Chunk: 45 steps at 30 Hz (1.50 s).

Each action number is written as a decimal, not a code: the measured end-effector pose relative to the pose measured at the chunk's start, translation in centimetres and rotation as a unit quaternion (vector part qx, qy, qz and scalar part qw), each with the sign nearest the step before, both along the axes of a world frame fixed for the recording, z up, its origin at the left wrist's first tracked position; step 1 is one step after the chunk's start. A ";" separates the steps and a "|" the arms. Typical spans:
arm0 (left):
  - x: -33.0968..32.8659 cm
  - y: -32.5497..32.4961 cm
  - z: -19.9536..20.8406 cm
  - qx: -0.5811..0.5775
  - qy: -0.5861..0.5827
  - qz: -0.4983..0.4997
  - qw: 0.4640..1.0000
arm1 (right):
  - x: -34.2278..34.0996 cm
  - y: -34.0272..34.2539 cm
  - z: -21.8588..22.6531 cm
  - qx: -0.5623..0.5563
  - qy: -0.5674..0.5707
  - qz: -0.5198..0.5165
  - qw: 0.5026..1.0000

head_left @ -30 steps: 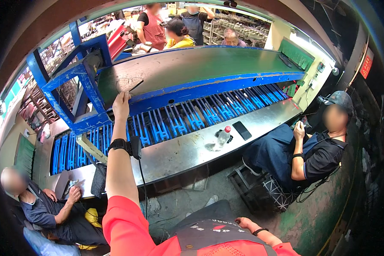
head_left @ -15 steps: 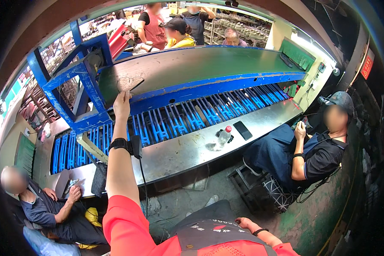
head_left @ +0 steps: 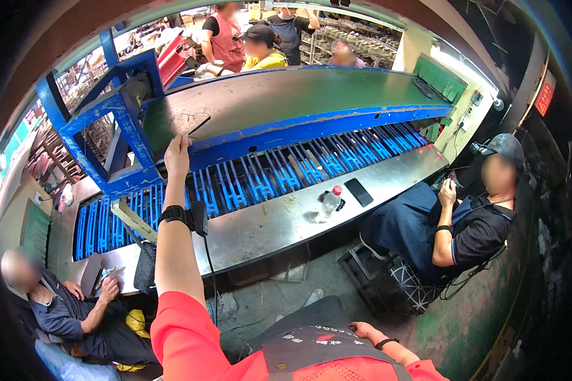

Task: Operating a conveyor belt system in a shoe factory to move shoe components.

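Observation:
My left hand is stretched out to the near edge of the green belt at its left end. Its fingers are closed in a pinch on what looks like a pair of thin-framed glasses, with fine loops and one dark straight arm, over the belt. A black band and a small dark device with a cable are on that wrist. Low in the picture, my right hand rests against my dark apron. Its fingers are curled in, and nothing shows in them.
Blue slatted rollers run below the belt, beside a metal ledge. On it stand a clear bottle and a phone. One person sits at the right, another at the lower left, with several more behind the belt. A blue frame rises at left.
The whole view has shifted slightly to the left. My left hand keeps its pinch on the glasses-like thing at the belt's edge, and my right hand stays by the apron.

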State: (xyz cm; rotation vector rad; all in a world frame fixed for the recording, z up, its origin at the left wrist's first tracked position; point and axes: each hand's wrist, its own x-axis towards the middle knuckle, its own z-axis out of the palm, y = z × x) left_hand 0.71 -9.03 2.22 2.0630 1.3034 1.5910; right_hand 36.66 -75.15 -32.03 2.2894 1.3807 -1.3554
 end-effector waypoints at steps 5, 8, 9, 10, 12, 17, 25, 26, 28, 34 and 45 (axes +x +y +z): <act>0.3 -0.2 -0.2 -0.012 0.014 0.017 1.000 | 0.0 -0.3 -0.2 0.000 0.009 -0.002 1.000; 0.4 -0.3 0.2 0.001 0.011 0.010 1.000 | 0.0 -0.6 -0.2 0.007 0.021 -0.023 0.999; 0.4 -0.4 0.5 -0.005 0.010 0.009 1.000 | 0.0 -0.7 -0.3 0.006 0.021 -0.026 0.999; 0.3 -0.4 0.3 -0.013 0.010 0.009 1.000 | 0.1 -0.7 -0.4 0.002 0.022 -0.028 0.999; 0.2 -0.1 0.1 0.000 0.011 0.008 1.000 | 0.2 -0.7 -0.8 0.002 0.014 -0.015 1.000; 0.3 -0.1 0.0 0.012 0.018 0.007 1.000 | 0.2 -0.7 0.0 0.000 0.025 -0.015 1.000; 0.3 -0.4 0.2 -0.015 0.023 0.025 0.999 | 0.1 -0.2 0.7 -0.034 0.022 -0.018 0.999; 0.5 -0.4 0.2 -0.006 0.023 0.029 0.999 | 0.1 -0.2 0.6 -0.034 0.022 -0.016 0.999; 0.6 -0.5 0.2 -0.015 0.019 0.029 0.999 | 0.0 -0.3 0.8 -0.026 -0.004 -0.001 1.000; 0.3 -0.8 0.6 -0.043 0.016 0.025 0.999 | -0.2 0.0 1.4 -0.038 0.007 -0.024 0.999; 0.5 -1.0 0.7 -0.022 0.010 0.021 0.999 | -0.1 -0.2 1.1 -0.040 0.008 -0.036 0.999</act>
